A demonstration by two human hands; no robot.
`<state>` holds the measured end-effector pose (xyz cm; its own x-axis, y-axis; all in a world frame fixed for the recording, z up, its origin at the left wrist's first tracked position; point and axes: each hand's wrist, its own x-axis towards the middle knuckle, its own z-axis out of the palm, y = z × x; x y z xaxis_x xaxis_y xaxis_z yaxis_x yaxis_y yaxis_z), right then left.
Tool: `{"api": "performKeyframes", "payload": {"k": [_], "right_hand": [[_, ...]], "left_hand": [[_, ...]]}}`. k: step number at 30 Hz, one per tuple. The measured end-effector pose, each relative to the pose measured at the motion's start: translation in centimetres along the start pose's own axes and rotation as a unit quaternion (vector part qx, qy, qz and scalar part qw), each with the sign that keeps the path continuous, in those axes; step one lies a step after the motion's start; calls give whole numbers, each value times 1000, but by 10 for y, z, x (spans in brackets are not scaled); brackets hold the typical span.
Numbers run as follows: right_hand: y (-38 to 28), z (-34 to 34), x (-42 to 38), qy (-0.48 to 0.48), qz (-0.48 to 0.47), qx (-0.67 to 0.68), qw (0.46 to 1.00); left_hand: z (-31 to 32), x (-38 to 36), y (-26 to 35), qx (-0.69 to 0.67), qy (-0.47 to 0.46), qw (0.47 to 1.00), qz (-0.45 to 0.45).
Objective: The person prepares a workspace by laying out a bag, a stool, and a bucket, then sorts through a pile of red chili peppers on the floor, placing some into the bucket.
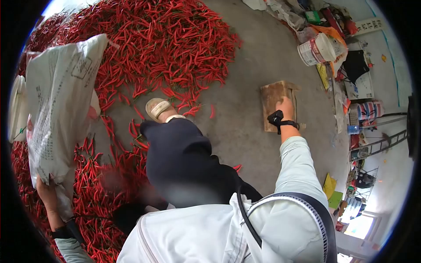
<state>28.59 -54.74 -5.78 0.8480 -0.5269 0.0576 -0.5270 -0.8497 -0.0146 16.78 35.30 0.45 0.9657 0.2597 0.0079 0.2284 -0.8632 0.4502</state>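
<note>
My left hand [46, 193] is closed on the lower end of a white woven sack [61, 105], which has printing on it and stands among red chili peppers [162, 41]. On the other side, my right hand [285, 108] grips a small worn wooden stool [271, 107] above the concrete floor. The fingertips of that hand are partly hidden. A black strap with a device is round my right wrist. Between the hands are my dark trouser leg and a sandalled foot [158, 109] beside the peppers.
Chili peppers cover much of the floor ahead and to the left. A white bucket [316, 49], plastic bags and clutter line the right wall, with a ladder [380, 145] farther along. A white container [18, 109] stands behind the sack at far left.
</note>
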Motion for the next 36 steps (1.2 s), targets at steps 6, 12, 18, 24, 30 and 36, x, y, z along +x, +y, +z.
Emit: {"api": "performKeyframes", "payload": {"k": [6,12,18,24,30,36], "right_hand": [[30,-15,5,-106,26,-40,993],[97,-14,-31,-198,131,-102,966],[131,7,-55,-77,179,-50,980],[158,34,-29,-187,80,85,975],[221,74,28,-302,-42,224,926],[269,74,92,-136,390,330,849]], "left_hand": [[2,28,56,17,9,994,110],[4,32,67,36,10,991,131],[-2,26,85,40,-11,986,163],[-14,-2,98,57,19,989,137],[38,23,125,73,-8,994,85],[96,69,202,42,-64,991,109]]}}
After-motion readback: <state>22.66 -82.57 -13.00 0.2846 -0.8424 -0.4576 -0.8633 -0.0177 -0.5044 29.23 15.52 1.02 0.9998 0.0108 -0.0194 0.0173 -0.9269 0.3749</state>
